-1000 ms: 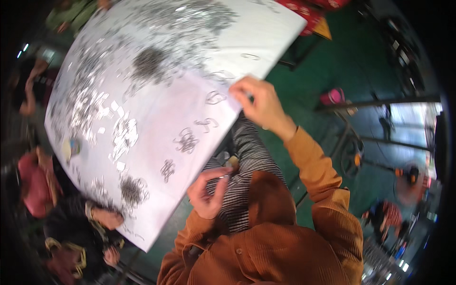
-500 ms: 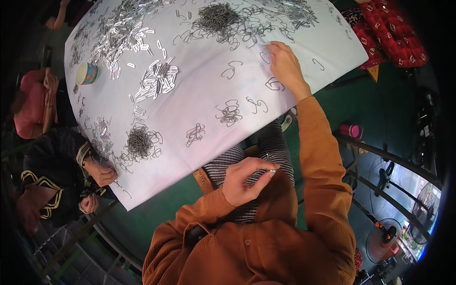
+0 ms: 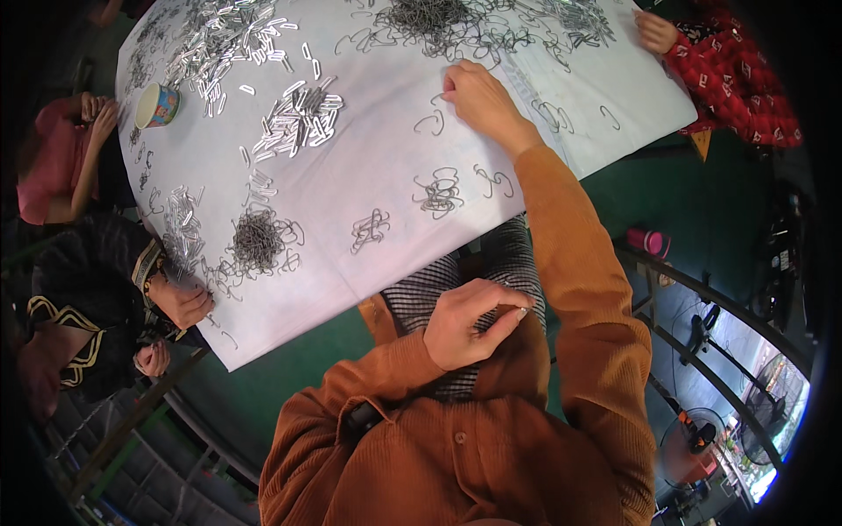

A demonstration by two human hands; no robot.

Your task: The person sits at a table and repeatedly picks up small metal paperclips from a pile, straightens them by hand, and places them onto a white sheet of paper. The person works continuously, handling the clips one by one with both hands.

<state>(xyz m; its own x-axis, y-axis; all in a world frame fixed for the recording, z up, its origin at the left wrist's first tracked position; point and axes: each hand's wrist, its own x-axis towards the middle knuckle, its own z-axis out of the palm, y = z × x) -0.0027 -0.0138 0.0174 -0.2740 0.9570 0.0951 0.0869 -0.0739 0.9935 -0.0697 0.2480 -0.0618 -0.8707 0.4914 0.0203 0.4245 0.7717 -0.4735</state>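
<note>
In front of my lap, my left hand (image 3: 469,325) is closed in a pinch. A small shiny metal piece (image 3: 524,309) shows between its thumb and forefinger. My right hand (image 3: 484,103) reaches over the white-covered table (image 3: 368,167), its fingers curled together and pointing down. Its fingertips are at a bent wire hook (image 3: 438,99), and another curved wire (image 3: 429,124) lies just below. A small group of wire hooks (image 3: 438,193) sits near the table edge, with a smaller one (image 3: 370,230) to its left.
A dense heap of wire hooks (image 3: 430,22) lies at the far side, and shiny oblong metal pieces (image 3: 298,118) lie left of centre. A paper cup (image 3: 158,106) stands on the left. A co-worker's hand (image 3: 181,301) works at the left edge; another person's hand (image 3: 656,32) is far right.
My right hand has moved left across the table, from beside the far heap to the loose wire hooks. My left hand keeps its pinch. At the far right another person's hand has come onto the table.
</note>
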